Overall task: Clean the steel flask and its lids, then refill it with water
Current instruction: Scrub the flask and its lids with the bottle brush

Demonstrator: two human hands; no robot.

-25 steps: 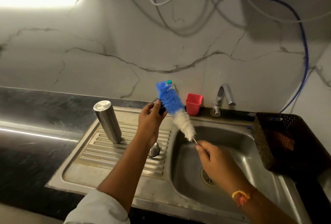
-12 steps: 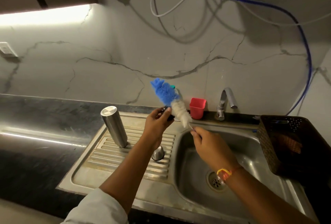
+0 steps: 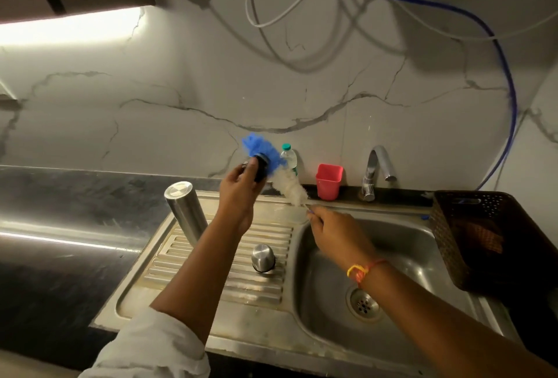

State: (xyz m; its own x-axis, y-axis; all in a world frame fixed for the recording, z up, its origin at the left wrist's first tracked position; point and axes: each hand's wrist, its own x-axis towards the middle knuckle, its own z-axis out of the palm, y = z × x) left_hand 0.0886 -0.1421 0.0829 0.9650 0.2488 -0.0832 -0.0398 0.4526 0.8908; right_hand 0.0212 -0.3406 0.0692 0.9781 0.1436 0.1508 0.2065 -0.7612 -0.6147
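The steel flask (image 3: 185, 211) stands upside down on the ribbed drainboard (image 3: 211, 269). A rounded steel lid (image 3: 263, 257) lies on the drainboard near the basin. My left hand (image 3: 240, 193) grips a small black inner lid (image 3: 260, 166) and holds it up against the blue bristles of a bottle brush (image 3: 280, 171). My right hand (image 3: 335, 231) pinches the brush's thin wire handle just below its white bristles. Both hands are raised above the sink's back edge.
The steel sink basin (image 3: 401, 251) with its drain (image 3: 363, 303) lies below my right arm. A tap (image 3: 377, 172), a red cup (image 3: 329, 181) and a small plastic bottle (image 3: 289, 158) stand at the back. A dark woven basket (image 3: 483, 235) sits on the right.
Both hands rose and moved back toward the wall. The brush slid left, so its blue end now lies against the black lid in my left hand.
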